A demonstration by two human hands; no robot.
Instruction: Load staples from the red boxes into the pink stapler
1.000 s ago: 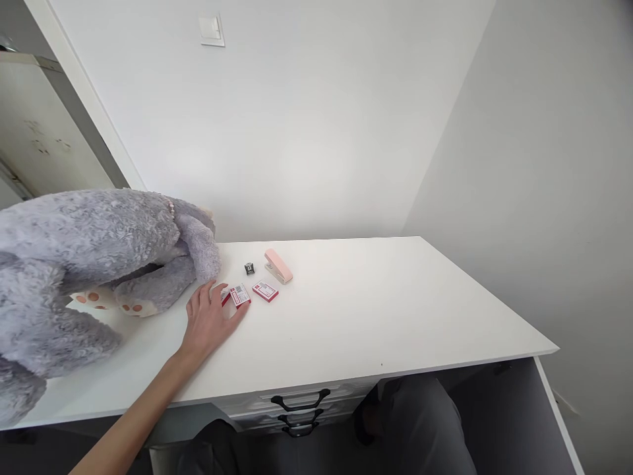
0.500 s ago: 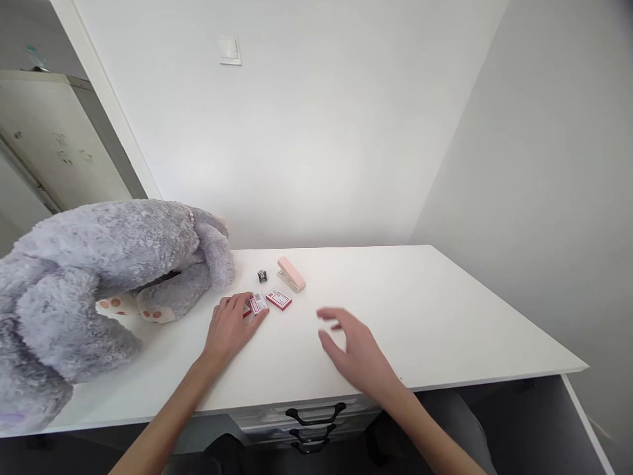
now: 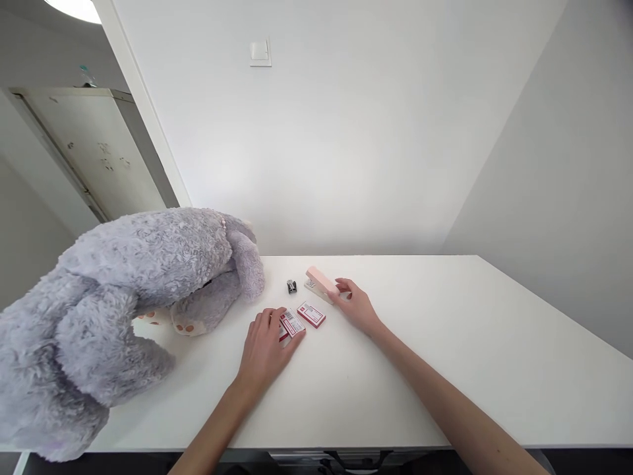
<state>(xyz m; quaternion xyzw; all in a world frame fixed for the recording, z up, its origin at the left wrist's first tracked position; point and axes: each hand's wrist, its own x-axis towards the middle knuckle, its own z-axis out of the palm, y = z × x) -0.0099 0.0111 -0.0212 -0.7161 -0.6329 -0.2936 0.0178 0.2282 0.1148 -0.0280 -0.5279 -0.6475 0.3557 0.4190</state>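
My left hand (image 3: 266, 348) lies on the white desk (image 3: 420, 356) with its fingers round a small red and white box (image 3: 291, 324). A second red and white box (image 3: 311, 314) lies flat just to its right. My right hand (image 3: 357, 305) has its fingertips closed on the near end of a pink stapler (image 3: 319, 281) at the back of the desk. A small black metal clip (image 3: 291, 286) sits left of the stapler.
A large grey plush toy (image 3: 123, 297) lies across the left part of the desk, its paws near my left hand. White walls meet in the corner behind the desk. Black drawer handles (image 3: 356, 458) show under the front edge. A light switch (image 3: 260, 51) is on the wall.
My right hand came into view and reached forward to the pink stapler, closing on it. My left hand stayed on the small box. The camera shifted, so everything sits further right.
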